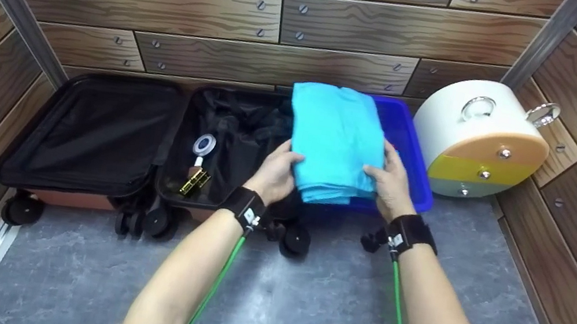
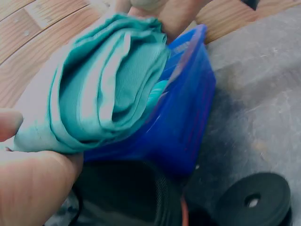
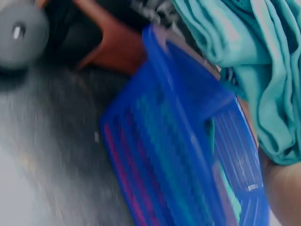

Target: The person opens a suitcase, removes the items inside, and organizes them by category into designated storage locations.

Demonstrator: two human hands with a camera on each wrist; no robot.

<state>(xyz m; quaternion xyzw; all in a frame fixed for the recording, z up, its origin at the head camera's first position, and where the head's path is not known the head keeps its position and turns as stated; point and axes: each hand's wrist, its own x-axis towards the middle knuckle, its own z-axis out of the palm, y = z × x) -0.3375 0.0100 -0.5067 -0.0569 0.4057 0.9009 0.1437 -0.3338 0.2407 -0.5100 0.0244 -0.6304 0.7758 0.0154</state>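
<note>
Both hands hold a folded turquoise cloth by its sides, thumbs on top, in the head view. My left hand grips its left edge, beside the open suitcase; my right hand grips the right edge, over the blue plastic basket. In the left wrist view the layered folds of the cloth hang above the basket's rim. More turquoise fabric shows inside the basket in the right wrist view. The cloth hides much of the basket and part of the suitcase.
The suitcase lies open on the grey floor, its black lid half at left. In its other half are a round-headed white object and a gold one. A white drum-shaped drawer box stands right. Wood-patterned walls enclose the space.
</note>
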